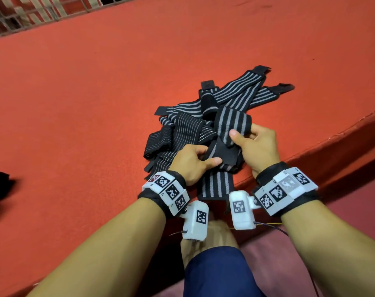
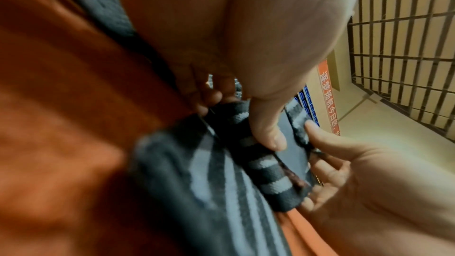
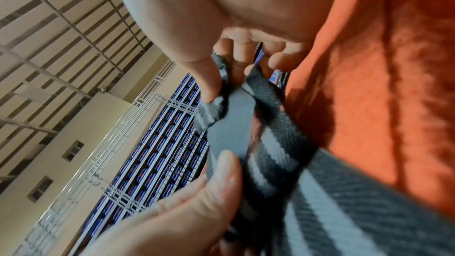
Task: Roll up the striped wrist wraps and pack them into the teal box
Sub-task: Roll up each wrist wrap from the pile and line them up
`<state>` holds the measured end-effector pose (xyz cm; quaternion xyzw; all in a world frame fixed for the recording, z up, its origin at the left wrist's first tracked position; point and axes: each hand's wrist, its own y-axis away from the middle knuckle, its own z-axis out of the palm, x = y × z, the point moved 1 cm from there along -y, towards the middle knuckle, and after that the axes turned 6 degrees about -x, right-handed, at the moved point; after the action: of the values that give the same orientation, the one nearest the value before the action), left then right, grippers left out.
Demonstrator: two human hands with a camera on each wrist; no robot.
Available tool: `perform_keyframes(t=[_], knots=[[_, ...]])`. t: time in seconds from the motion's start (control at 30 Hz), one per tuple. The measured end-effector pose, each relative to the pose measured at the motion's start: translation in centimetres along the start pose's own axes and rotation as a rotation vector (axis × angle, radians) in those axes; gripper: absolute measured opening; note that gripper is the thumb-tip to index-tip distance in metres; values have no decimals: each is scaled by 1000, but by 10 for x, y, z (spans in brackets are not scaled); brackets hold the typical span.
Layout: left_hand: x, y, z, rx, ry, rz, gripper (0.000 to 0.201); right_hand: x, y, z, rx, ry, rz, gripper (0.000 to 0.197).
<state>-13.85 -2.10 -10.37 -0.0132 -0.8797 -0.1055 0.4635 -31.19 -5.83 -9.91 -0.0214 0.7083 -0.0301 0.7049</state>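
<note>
Item 1, nearest: two bare forearms with black wrist bands carrying white marker blocks [image 1: 286, 187]; below them a foot and a dark blue trouser leg [image 1: 214, 273].

Item 2: striped wrist wrap [image 1: 215, 185], black with grey stripes, held between both hands. Its lower end hangs over the bench [image 1: 75, 103] edge toward the person; its upper end is folded back on itself.

Item 3: left hand [image 1: 191, 161], fingers curled, thumb laid across the plain black patch of the wrap, pinching it from the left. The right wrist view shows this thumb on the patch's front face.

Item 4: right hand [image 1: 257, 146], fingers curled round the folded upper part, thumb pressed on its striped face just above the black patch. The left wrist view shows the right fingers [image 2: 327, 170] behind the fold.

Item 5: pile of wraps [image 1: 193, 125], loose and tangled, on the red bench surface just beyond the hands; several strips fan out to the far right.

Item 6, farthest: metal grille [image 1: 21, 13] at top left.
</note>
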Motion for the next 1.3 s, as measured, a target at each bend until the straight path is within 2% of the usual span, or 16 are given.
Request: perform_keyframes(t=[0.17, 0.23, 0.37, 0.47, 0.53, 0.67, 0.73, 0.77, 0.83, 0.9, 0.97, 1.07, 1.1, 1.17, 1.23, 1.3], knots=[[2, 2, 3, -36, -67, -15, 27, 2, -1, 1, 60, -156, 96, 11], [3, 3, 3, -54, -76, -28, 30, 6, -1, 2, 72, -175, 128, 6], [7, 9, 0, -52, -139, -42, 28, -18, -24, -26, 338, -386, 110, 18], [10, 10, 2, -30, -135, -50, 27, -38, -33, -45, 253, -384, 43, 12], [13, 9, 2, 8, -133, -49, 29, -38, -23, -41, 170, -338, 46, 17], [20, 9, -1, 187, -27, -19, 55, -28, 4, -24, 61, -283, 55, 20], [28, 11, -3, 306, -22, 52, 54, -23, 15, -16, -8, -293, 52, 11], [32, 11, -3, 328, -20, 110, 53, -23, 19, -12, -32, -304, 36, 18], [43, 12, -2, 302, -13, 237, 56, -25, 23, -7, -90, -332, 7, 24], [49, 11, -2, 249, 0, 346, 59, -31, 25, -5, -157, -331, -27, 9], [49, 7, -3, 239, -10, 401, 43, -37, 26, -4, -233, -292, -71, 14], [47, -3, -8, 342, 146, 286, 19, -33, 21, -8, -168, -271, -9, 28], [49, -4, -10, 359, 256, 234, 15, -30, 17, -10, -102, -273, 27, 25], [58, -2, -17, 342, 470, 208, 17, -19, 9, -15, 35, -140, 41, 4], [64, 2, -26, 316, 622, 239, 19, -5, 4, -17, 62, 194, 68, 36], [69, 4, -36, 331, 707, 261, 21, 2, 1, -15, 17, 383, 121, 65]])
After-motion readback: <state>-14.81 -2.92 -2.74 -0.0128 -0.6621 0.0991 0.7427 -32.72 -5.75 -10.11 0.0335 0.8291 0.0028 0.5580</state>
